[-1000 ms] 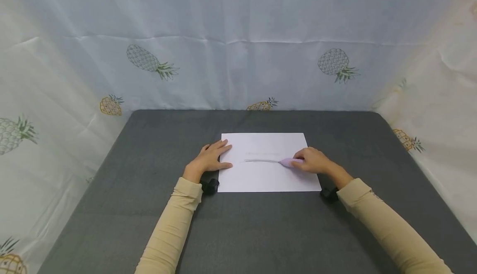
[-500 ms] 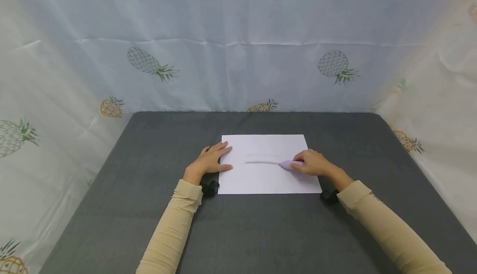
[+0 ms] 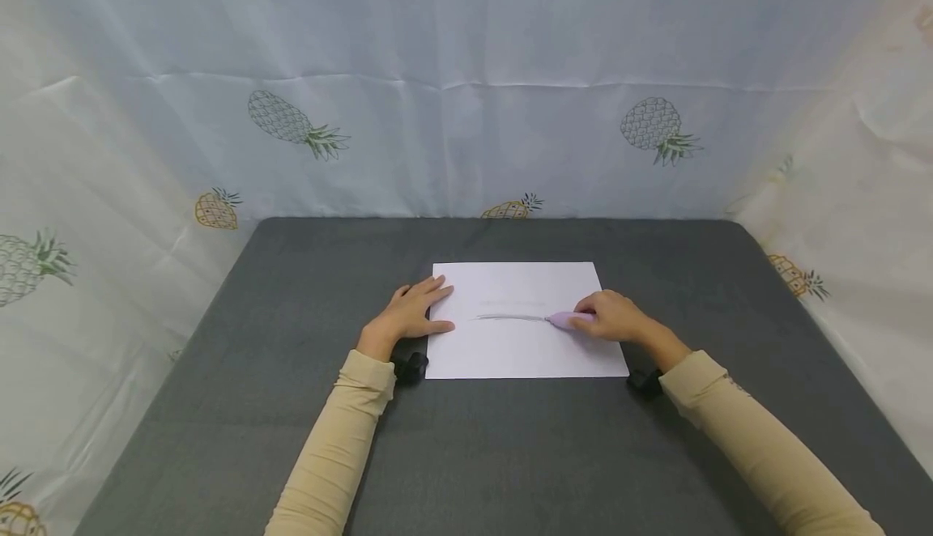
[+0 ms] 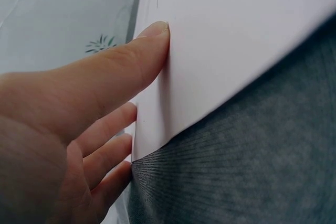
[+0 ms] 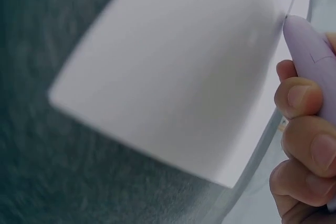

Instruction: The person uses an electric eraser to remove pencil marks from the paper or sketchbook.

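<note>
A white sheet of paper lies flat on the dark grey table, with a grey pencil line across its middle. My left hand rests flat on the sheet's left edge, fingers straight; the left wrist view shows the thumb pressing the paper. My right hand grips a pale purple pen-shaped tool, whose tip touches the right end of the line. In the right wrist view, curled fingers wrap the purple tool over the paper.
White cloth printed with pineapples walls the table at the back and on both sides. A small black wrist camera mount sits under each forearm. Bare grey tabletop surrounds the sheet on all sides.
</note>
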